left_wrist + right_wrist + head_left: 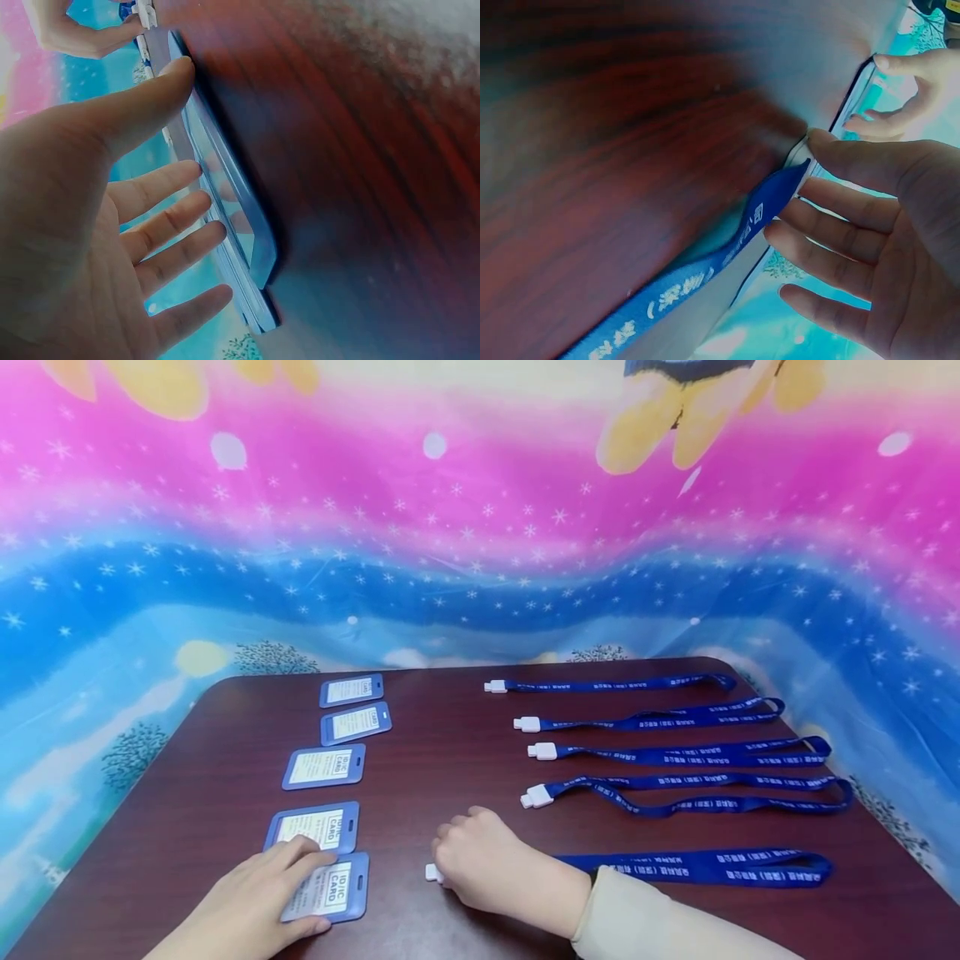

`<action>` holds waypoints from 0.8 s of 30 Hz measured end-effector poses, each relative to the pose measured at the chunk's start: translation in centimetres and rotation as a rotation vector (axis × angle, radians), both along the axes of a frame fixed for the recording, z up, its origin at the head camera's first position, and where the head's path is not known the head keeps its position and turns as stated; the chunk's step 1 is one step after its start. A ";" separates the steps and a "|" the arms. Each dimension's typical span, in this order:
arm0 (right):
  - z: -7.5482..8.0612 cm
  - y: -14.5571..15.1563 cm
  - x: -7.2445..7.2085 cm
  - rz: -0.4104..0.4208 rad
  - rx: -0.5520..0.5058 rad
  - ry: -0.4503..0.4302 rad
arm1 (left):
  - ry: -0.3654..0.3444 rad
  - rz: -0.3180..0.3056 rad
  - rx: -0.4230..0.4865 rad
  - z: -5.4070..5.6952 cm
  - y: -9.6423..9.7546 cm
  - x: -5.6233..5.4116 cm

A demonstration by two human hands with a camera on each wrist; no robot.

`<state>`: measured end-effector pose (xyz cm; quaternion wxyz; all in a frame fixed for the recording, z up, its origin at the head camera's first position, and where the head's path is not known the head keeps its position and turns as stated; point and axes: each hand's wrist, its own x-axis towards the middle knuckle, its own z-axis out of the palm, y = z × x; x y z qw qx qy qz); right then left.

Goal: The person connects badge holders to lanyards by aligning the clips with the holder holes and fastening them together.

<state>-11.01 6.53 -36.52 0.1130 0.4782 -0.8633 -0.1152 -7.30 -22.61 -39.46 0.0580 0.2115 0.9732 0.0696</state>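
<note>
My left hand (258, 893) lies over the nearest blue ID card holder (360, 889), thumb at its near edge and fingertips at the far edge. In the left wrist view this card holder (255, 217) lies flat on the table between thumb and fingers. Just behind it is another card holder (347, 828), partly covered by my fingers. My right hand (502, 868) pinches the nearest blue lanyard (675, 867) by its white clip (432, 873). In the right wrist view the lanyard's strap (682, 292) trails away along the table from thumb and index finger.
More card holders (324, 767) form a column on the left of the dark wood table (435, 752). Several blue lanyards (675, 753) with white clips lie in rows on the right. A colourful patterned cloth (480, 552) hangs behind the table.
</note>
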 end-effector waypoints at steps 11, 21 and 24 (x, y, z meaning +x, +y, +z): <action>-0.3 -1.7 0.2 0.013 -0.030 -0.001 | 0.026 0.004 0.002 -0.2 0.4 0.0; -0.9 -3.3 0.1 0.025 -0.061 0.030 | 0.056 -0.024 0.018 0.2 0.8 0.1; -0.9 -3.8 0.1 0.027 -0.059 0.016 | 0.060 -0.039 0.022 0.2 0.8 0.1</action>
